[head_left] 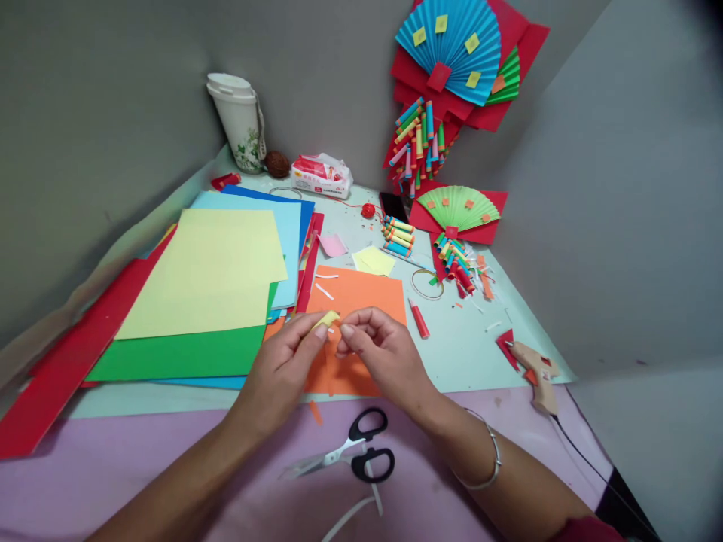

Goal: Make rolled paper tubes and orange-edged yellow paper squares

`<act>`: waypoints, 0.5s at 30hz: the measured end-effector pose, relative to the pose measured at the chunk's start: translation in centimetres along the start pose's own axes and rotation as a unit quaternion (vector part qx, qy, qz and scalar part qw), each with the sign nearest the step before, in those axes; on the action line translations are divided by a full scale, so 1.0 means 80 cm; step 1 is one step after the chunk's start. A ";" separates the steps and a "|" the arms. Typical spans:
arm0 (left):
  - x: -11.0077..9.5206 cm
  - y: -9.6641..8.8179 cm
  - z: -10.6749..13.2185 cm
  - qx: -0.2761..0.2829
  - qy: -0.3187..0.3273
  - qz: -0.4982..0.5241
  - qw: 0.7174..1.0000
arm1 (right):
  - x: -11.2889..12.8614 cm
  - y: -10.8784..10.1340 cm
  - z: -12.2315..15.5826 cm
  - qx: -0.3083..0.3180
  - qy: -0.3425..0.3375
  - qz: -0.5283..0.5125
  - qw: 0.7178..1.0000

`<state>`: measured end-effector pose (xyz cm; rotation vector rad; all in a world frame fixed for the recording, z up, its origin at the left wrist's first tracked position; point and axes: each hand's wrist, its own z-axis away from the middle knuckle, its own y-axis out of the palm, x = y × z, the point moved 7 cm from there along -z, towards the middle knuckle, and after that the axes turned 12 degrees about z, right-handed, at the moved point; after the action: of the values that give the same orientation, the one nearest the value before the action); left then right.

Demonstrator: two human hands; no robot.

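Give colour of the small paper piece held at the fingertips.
Pale yellow paper piece; the head view shows it best.

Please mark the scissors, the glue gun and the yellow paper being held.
scissors [346, 452]: head view, on the pivot between blades and handles.
glue gun [536, 366]: head view, on the tan body.
yellow paper [327, 319]: head view, on its exposed end.

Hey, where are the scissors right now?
In the head view, the black-handled scissors lie on the purple cloth at bottom centre, just below the right hand and the orange sheet.
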<state>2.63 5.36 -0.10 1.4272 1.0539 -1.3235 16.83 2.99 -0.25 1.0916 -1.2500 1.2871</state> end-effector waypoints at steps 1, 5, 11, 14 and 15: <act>0.000 0.001 0.000 -0.001 0.001 -0.003 1.000 | 0.000 0.000 0.000 -0.002 0.001 0.000 1.000; 0.001 0.000 0.000 -0.007 0.003 -0.010 1.000 | -0.001 0.000 0.001 -0.014 0.003 0.006 1.000; 0.002 0.003 0.000 0.015 0.013 -0.044 0.999 | -0.001 0.000 0.001 -0.017 0.008 0.013 1.000; 0.002 0.005 0.001 0.028 0.018 -0.062 0.997 | 0.000 0.000 0.002 -0.017 0.013 0.013 1.000; 0.002 0.005 0.001 0.030 0.021 -0.066 0.997 | 0.000 0.000 0.002 -0.018 0.014 0.014 1.000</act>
<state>3.00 5.19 -0.22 1.4560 1.1612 -1.4356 16.81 2.86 -0.21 1.0310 -1.2660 1.2921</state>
